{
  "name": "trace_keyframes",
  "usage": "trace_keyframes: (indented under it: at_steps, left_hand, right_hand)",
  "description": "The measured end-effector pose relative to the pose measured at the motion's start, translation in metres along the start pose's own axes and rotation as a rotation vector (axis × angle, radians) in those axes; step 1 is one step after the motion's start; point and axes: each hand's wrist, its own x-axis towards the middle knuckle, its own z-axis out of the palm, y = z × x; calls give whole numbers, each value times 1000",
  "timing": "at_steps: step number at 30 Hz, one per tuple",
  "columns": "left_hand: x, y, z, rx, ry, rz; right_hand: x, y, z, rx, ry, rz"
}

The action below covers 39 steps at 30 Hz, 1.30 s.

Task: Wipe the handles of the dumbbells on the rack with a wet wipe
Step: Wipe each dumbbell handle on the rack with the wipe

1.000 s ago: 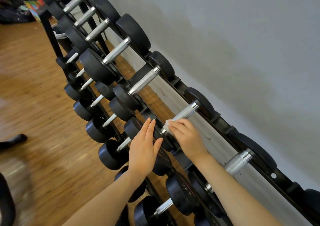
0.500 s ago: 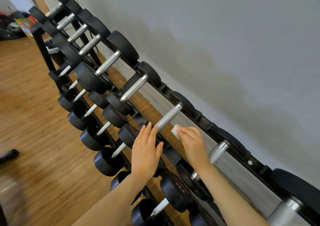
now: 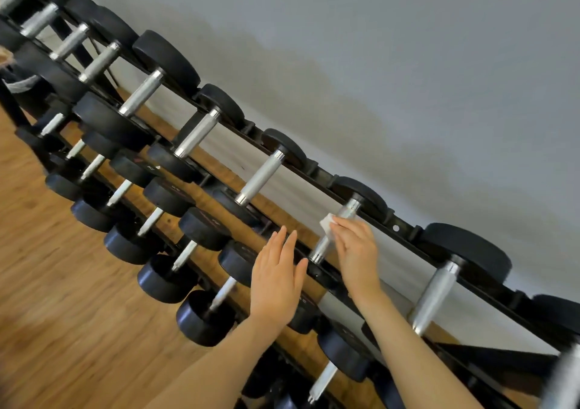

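The right hand [image 3: 356,250] holds a folded wet wipe [image 3: 328,224] against the steel handle [image 3: 335,231] of a dumbbell on the top tier of the rack [image 3: 405,225], fingers curled over wipe and bar. The handle's long axis runs from near the wrist up and away toward the wall, so strokes should follow that line. The left hand [image 3: 276,275] is flat, fingers straight, just left of the handle's near end, gripping nothing.

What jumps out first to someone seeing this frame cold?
The long black tiered rack of black round-headed dumbbells with silver knurled handles, running diagonally along the grey wall. Then the right hand pressing a small white wet wipe on one top-row silver handle at centre-right. The left hand is beside it, fingers straight, over the lower tiers.
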Motion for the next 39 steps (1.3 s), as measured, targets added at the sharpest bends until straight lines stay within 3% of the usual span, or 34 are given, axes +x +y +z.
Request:
trace_keyframes:
  at_steps: [7,22,27,31,39]
  left_hand:
    - [-12,17,23,3,-7,-62]
    - [-14,17,37,100,49,-79]
    - [-13,14,41,93,52,-83]
    - [-14,13,43,66,78,-73]
    - [-14,15,44,82,95,-90]
  right_hand:
    - [-6,19,2,16,-10,29]
    - [21,59,-12,-100,-103,-330]
    - [31,61,-17,-119,-87,-250]
    - [30,63,-18,-177,-118,-387]
    - [47,67,-17,-264,-201,-428]
